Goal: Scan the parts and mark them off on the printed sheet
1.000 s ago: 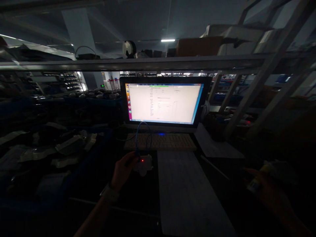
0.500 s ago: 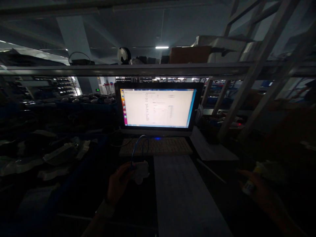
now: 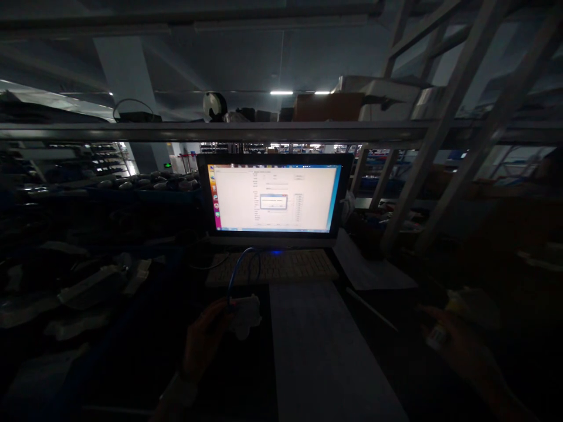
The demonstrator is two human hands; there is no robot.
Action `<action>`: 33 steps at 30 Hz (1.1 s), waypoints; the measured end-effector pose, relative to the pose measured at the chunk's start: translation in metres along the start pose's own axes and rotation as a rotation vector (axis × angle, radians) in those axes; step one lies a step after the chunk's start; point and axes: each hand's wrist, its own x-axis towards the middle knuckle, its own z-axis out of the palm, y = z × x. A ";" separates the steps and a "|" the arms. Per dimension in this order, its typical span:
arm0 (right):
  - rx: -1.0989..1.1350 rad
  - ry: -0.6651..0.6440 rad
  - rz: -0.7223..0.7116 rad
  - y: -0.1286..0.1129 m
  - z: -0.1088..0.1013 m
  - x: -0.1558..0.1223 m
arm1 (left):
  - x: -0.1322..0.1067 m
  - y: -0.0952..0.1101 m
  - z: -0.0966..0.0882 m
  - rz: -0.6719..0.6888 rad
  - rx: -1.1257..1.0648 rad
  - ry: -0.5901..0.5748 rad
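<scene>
My left hand (image 3: 206, 335) is closed at the left edge of a whitish, flat device (image 3: 246, 316), its fingers at the end of a blue cable (image 3: 235, 271). The cable arches up from there over the keyboard (image 3: 303, 266). At the right, in deep shadow, my right hand (image 3: 455, 340) is curled round a small whitish thing with dark marks (image 3: 437, 338); its kind is too dark to tell. A pale, crumpled-looking thing (image 3: 477, 308) lies just behind that hand. In front stands a lit monitor (image 3: 237, 202) with a small dialog box on its screen.
Long white paper (image 3: 321, 351) lies between my hands, and another sheet (image 3: 373, 269) is right of the keyboard. A thin pale stick (image 3: 373, 309) lies beside the paper. On the left, a blue bin (image 3: 109, 340) holds several whitish parts. A shelf (image 3: 264, 130) crosses above the monitor.
A small dialog box has appeared on the monitor, and more lines show on its page. The whole view has shifted slightly. Both hands keep nearly the same places and grips.
</scene>
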 end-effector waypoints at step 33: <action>-0.010 0.019 0.017 -0.016 -0.005 0.008 | -0.001 0.000 0.001 -0.048 -0.010 0.016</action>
